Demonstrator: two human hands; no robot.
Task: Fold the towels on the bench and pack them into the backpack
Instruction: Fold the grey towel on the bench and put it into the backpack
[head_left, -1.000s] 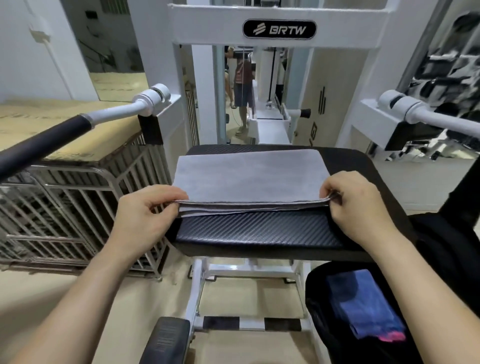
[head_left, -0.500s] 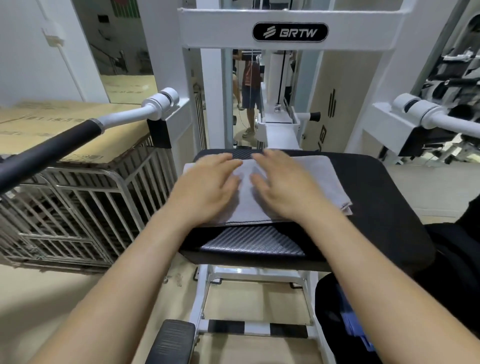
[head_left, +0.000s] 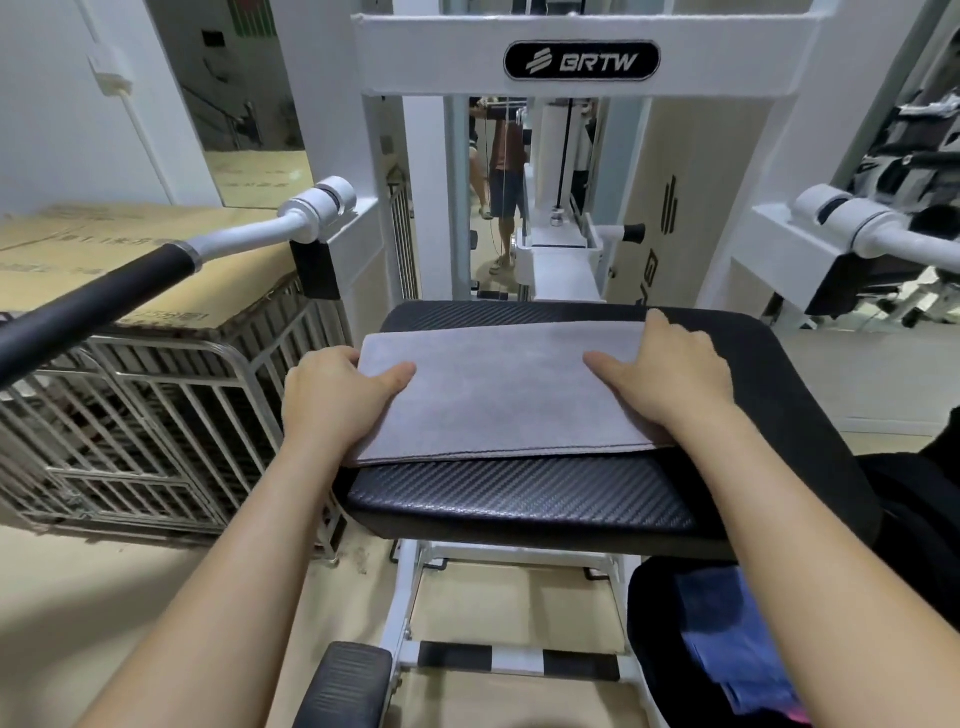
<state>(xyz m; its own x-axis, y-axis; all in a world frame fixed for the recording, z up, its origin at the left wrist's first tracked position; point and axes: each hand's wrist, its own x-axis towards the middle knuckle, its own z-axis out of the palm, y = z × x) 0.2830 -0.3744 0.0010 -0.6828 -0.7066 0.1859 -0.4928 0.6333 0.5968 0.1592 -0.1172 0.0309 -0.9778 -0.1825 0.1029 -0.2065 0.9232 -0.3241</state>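
Grey folded rectangular towel (head_left: 498, 395) flat on black textured padded bench (head_left: 519, 499); left hand (head_left: 332, 400) and right hand (head_left: 670, 374) open, pressing its ends.

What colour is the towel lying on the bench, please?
Light grey towel, plain and unpatterned, seen in the head view.

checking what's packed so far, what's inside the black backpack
Through the open top of the black backpack, blue fabric shows, with a pink bit at its lower edge. Anything beneath that is covered, and the bag's right side is behind the right forearm.
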